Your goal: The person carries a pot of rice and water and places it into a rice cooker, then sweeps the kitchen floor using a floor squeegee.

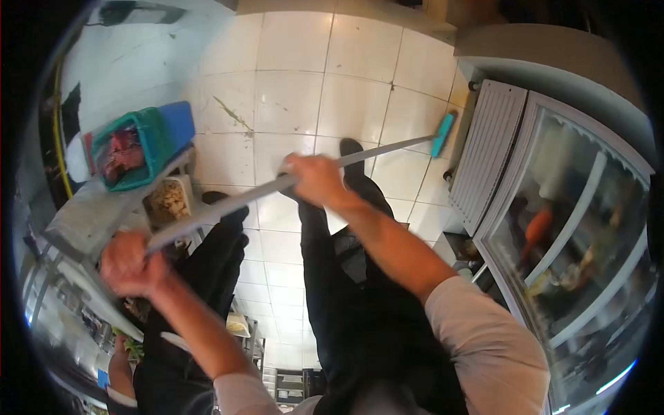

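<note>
A broom with a long grey handle (238, 200) slants across the view, and its teal head (443, 135) rests on the tiled floor at the right, near the fridge. My left hand (133, 265) is wrapped round the upper end of the handle. Farther down the handle, my right hand (315, 178) also grips it, with the fingers closed. Bits of green scrap (232, 114) lie on the white tiles (290, 100) to the left of the broom head.
A glass-door fridge (553, 228) stands along the right side. At the left, a teal-lined crate (155, 149) holds red pieces, with a container of pale chunks (168, 200) below it. Another person in black trousers (197, 290) stands close on my left, a hand (121, 370) near green leaves.
</note>
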